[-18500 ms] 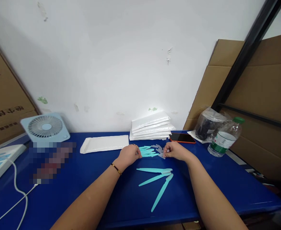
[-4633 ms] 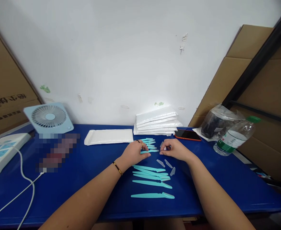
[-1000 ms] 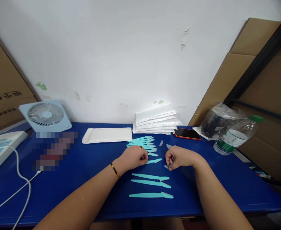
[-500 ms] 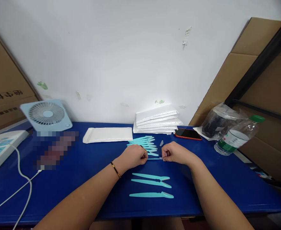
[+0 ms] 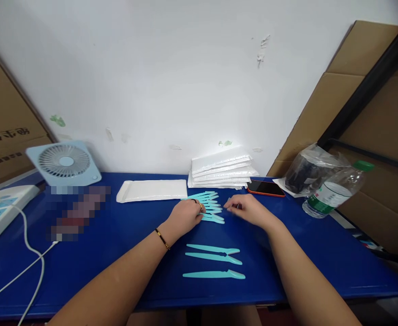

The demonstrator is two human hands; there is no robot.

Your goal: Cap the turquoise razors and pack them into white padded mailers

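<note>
My left hand (image 5: 188,214) is closed with its fingertips on the near edge of a fanned pile of turquoise eyebrow razors (image 5: 211,204). The handle of the nearest pile razor (image 5: 214,220) runs under those fingers, which hide its end. To the right of the pile, my right hand (image 5: 248,209) hovers with thumb and forefinger pinched together. Beside those fingertips a small clear piece (image 5: 228,199) is partly visible; whether they hold anything is unclear. Closer to me, two razors (image 5: 214,253) lie near each other, with a single razor (image 5: 213,274) below them.
Behind the pile are a flat white padded mailer (image 5: 153,190) and a stack of similar mailers (image 5: 221,168). A phone (image 5: 266,188), a water bottle (image 5: 334,192) and a bagged dark item (image 5: 300,174) stand right. On the left are a fan (image 5: 66,162) and a power strip (image 5: 5,213).
The razor stretched between both hands is now at the pile's near edge by my left hand. My right hand has let go of its tip and moved slightly up and away.
</note>
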